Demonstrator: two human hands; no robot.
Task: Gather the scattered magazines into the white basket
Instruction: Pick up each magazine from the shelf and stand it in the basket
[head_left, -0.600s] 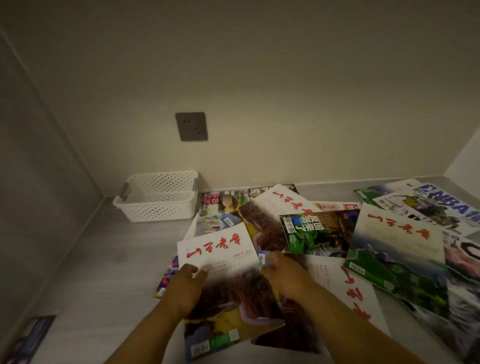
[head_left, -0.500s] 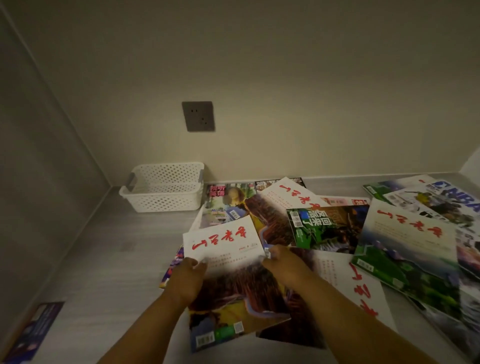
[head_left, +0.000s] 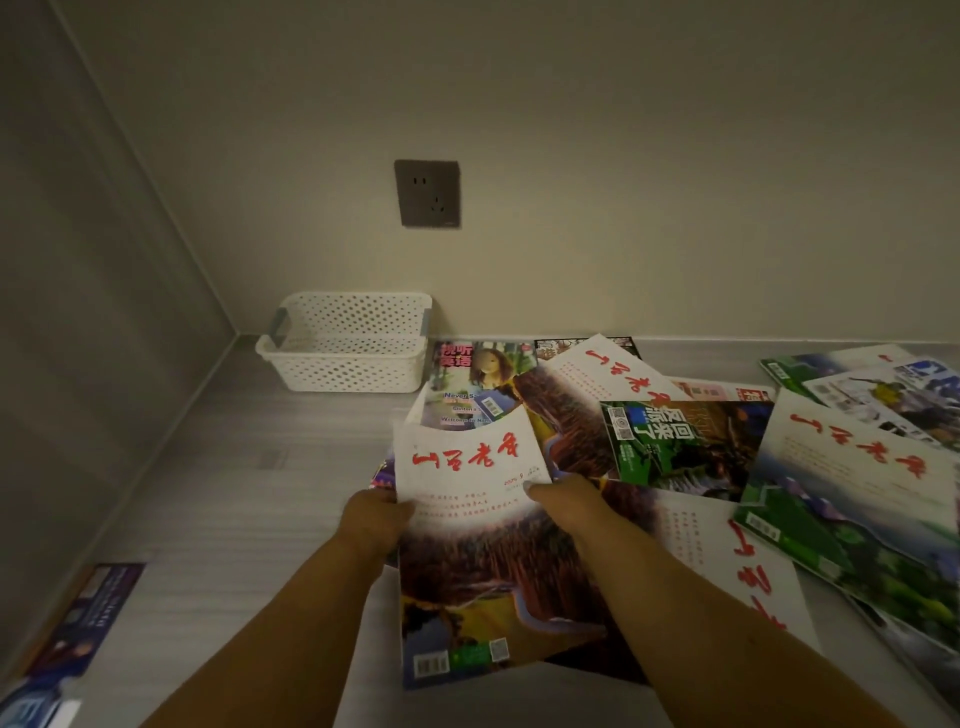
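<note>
A magazine with a white top, red brush lettering and a dark red-brown landscape (head_left: 483, 551) is held between both hands, its top edge bowed upward. My left hand (head_left: 376, 525) grips its left edge and my right hand (head_left: 563, 501) grips its right edge. The white perforated basket (head_left: 345, 345) stands empty against the back wall, to the upper left of the held magazine. Several other magazines lie overlapped on the grey floor to the right, among them a green-covered one (head_left: 680, 447) and another white one with red lettering (head_left: 852, 467).
A dark wall socket (head_left: 427, 193) sits above the basket. A grey side wall runs along the left. One blue magazine (head_left: 78, 618) lies apart at the lower left. Bare grey floor (head_left: 249, 467) stretches between my hands and the basket.
Both hands have lifted the red-lettered magazine slightly off the pile and its top edge now curls up. The view has shifted, so the basket sits nearer the centre.
</note>
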